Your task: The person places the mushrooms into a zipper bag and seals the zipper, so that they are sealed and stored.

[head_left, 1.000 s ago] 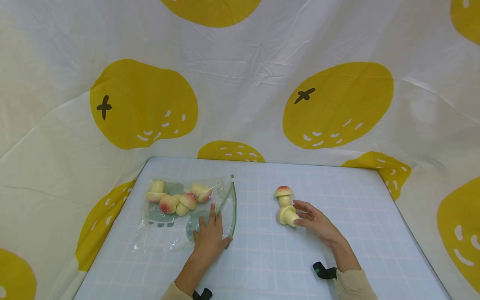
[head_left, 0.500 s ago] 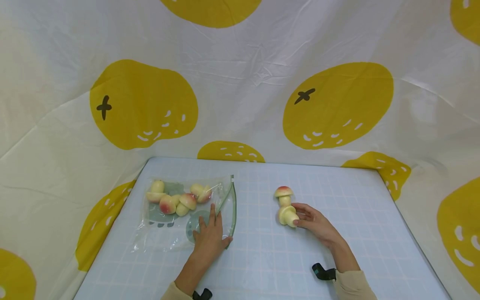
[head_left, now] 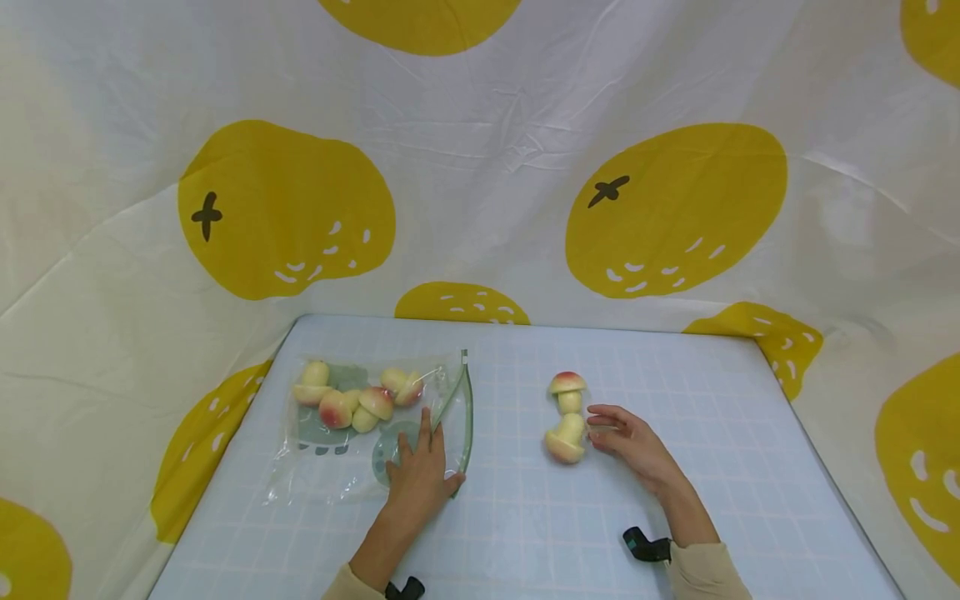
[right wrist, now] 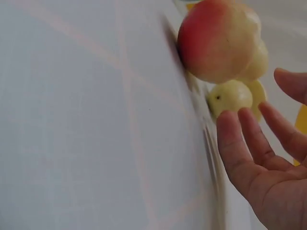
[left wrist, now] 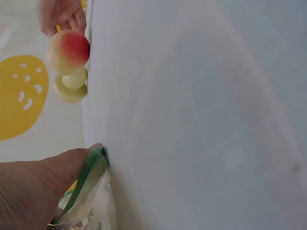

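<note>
Head view: lower middle, the left hand (head_left: 422, 479) lies on a bag (head_left: 360, 454), fingers spread. Lower right, the right hand (head_left: 633, 443), fingers apart, holds nothing beside a mushroom (head_left: 565, 440).

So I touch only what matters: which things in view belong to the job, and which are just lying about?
Job:
clear bag, left hand resting on it
four bagged mushrooms
near loose mushroom, by the right hand
far loose mushroom

Just surroundings:
table
yellow-patterned backdrop
black wrist devices

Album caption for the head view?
Left hand on a zip bag of toy mushrooms, right hand beside two loose ones.
</note>
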`<state>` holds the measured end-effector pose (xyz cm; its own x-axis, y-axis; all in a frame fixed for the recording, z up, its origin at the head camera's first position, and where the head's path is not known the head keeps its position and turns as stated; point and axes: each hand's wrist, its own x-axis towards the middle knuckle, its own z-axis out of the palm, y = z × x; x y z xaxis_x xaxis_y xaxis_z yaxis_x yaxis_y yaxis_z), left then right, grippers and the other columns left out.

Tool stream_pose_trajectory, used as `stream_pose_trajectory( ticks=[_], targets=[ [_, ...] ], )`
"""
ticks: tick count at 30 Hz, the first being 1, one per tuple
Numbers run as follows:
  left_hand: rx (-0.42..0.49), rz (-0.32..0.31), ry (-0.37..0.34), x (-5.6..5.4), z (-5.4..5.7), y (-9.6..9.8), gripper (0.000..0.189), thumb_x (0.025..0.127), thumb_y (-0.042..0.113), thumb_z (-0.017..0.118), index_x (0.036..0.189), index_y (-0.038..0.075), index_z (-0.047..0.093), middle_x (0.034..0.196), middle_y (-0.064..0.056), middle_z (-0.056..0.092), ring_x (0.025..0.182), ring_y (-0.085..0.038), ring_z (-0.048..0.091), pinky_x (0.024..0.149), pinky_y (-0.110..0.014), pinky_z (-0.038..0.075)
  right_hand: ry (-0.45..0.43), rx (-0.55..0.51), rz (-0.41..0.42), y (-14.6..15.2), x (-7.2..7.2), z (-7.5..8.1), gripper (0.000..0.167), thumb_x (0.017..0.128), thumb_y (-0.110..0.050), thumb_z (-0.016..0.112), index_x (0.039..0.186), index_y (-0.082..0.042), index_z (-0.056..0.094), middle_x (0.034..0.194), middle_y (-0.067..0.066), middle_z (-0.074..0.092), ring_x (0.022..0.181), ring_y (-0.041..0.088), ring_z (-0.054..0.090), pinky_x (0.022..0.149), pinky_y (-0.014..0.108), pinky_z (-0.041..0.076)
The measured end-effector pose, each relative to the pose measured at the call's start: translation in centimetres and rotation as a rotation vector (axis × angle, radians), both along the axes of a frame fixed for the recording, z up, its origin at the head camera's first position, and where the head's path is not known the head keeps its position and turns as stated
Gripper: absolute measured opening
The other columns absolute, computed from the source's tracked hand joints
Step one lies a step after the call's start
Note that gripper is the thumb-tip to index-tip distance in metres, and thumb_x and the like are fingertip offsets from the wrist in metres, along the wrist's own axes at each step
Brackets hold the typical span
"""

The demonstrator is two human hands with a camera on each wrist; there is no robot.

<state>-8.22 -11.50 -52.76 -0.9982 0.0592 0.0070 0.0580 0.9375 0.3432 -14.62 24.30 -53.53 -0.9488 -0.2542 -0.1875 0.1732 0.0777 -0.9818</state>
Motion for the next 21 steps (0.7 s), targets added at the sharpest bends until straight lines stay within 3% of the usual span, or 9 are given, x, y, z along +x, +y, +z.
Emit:
stream_pose_trajectory(
  ticks=[10, 21],
  targets=[
    [0.000, 0.001, -0.007, 0.0, 0.0, 0.0, 0.091, 0.079, 0.038, 0.086, 0.146, -0.005, 0.043, 0.162, -0.023, 0.019, 0.129, -0.066, 0.032, 0.080, -0.082, 0.037, 0.019, 0.057, 0.109, -0.6, 0.3, -0.2, 0.055, 0.095, -0.012, 0.069, 0.141, 0.007, 0.047, 0.135, 0.029, 0.052, 0.108, 0.022, 0.063, 0.090, 0.031, 0.053],
    [0.003, 0.001, -0.016, 0.0, 0.2, 0.0, 0.090, 0.079, 0.038, 0.086, 0.146, -0.005, 0.043, 0.162, -0.023, 0.019, 0.129, -0.065, 0.032, 0.080, -0.082, 0.037, 0.041, 0.076, 0.148, -2.5, 0.4, -0.3, 0.058, 0.093, -0.015, 0.072, 0.141, 0.005, 0.048, 0.137, 0.029, 0.052, 0.108, 0.022, 0.064, 0.089, 0.029, 0.051]
  ],
)
